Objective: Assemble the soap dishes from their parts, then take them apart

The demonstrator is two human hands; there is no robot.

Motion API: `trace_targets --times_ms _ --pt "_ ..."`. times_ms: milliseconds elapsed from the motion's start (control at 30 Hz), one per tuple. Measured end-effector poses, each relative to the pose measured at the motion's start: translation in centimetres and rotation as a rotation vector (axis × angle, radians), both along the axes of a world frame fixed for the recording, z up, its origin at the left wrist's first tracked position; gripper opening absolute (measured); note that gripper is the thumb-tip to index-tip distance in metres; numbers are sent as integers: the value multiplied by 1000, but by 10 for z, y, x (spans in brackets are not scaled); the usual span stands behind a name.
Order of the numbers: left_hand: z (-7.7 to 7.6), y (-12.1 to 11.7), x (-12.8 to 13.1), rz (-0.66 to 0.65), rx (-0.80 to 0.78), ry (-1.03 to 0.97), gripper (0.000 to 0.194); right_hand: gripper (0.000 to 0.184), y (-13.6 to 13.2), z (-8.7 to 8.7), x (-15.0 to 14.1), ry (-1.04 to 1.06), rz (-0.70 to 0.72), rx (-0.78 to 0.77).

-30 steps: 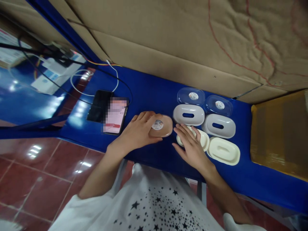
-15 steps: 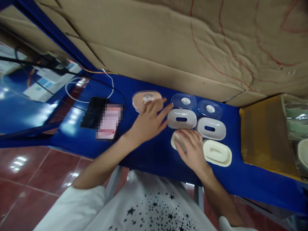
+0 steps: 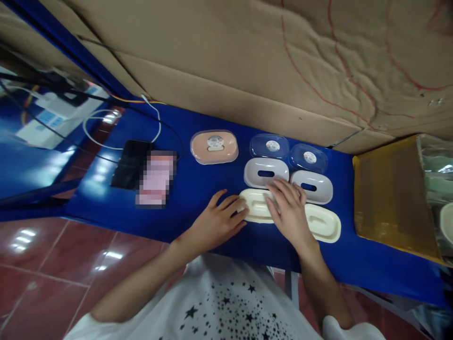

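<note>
Fingers of the left hand, half curled and parted, meet the left end of a cream tray on the blue table; the right hand drapes over its right end, slightly bent; whether either grips it, I can't tell; a white slotted shell sits just beyond.

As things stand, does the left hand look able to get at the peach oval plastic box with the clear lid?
Probably yes: the left hand would only need to leave the cream oval plastic tray; blue tabletop lies between hand and peach box, with no object seen in the way.
</note>
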State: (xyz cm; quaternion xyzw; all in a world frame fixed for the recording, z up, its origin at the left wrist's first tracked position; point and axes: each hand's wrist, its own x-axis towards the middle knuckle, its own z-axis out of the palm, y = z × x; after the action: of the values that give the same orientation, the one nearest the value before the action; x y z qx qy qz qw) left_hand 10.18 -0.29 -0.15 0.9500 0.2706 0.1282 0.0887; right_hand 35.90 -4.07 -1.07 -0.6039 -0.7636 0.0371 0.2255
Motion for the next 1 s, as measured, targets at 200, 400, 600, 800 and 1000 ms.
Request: trace_targets --times_ms 200,400,600,800,1000 --pt "1 -4 -27 81 -50 -40 24 32 0 -1 -4 8 38 -16" --pt "-2 31 -7 204 -140 -87 58 40 2 -2 -2 -20 -107 35" --pt "-13 67 22 199 -290 -93 76 51 3 -4 2 -98 -231 -26" --pt "-9 69 32 229 -318 -177 74 52 2 -5 4 -92 -310 -15" --pt "-6 55 31 237 -337 -164 67 55 2 -6 6 -43 -377 -20"
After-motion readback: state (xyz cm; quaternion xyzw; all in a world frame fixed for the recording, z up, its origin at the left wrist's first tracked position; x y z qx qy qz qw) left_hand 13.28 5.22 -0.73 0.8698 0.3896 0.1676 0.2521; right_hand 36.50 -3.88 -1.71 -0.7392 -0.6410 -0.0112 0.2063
